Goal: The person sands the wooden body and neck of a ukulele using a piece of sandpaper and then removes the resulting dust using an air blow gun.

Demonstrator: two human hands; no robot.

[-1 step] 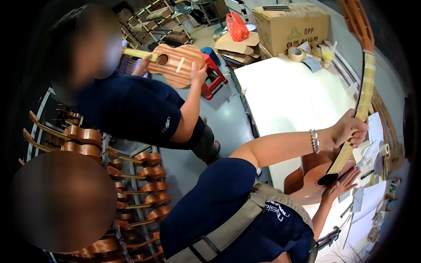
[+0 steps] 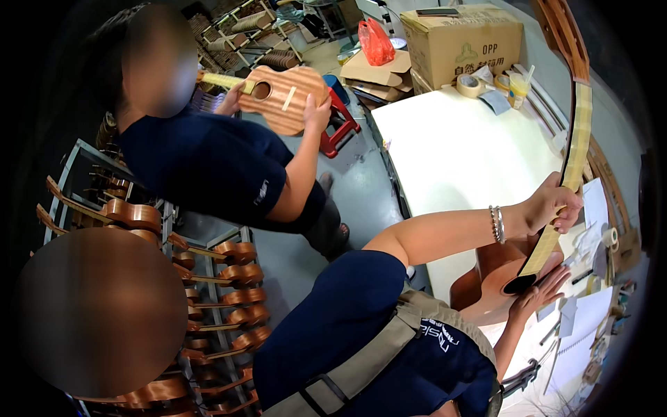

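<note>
My left hand (image 2: 556, 207) is closed around the neck of an unstrung brown ukulele (image 2: 492, 276). Pale yellow tape covers its fingerboard (image 2: 578, 139), and the slotted headstock points to the upper right. My right hand (image 2: 540, 292) lies with fingers stretched out and apart against the body, beside the dark sound hole (image 2: 519, 283). Part of the body is hidden by my left arm and my shirt.
At left, a person (image 2: 208, 167) holds another, striped-wood ukulele (image 2: 285, 99). Below them stands a rack of ukuleles (image 2: 240, 271). The white table (image 2: 458, 153) carries a cardboard box (image 2: 462, 45), tape rolls (image 2: 469, 86), papers and tools. A red stool (image 2: 339, 128) is behind.
The other person's head and ukulele have shifted slightly, the ukulele a little up and to the right. My hands and the ukulele in them show almost no movement.
</note>
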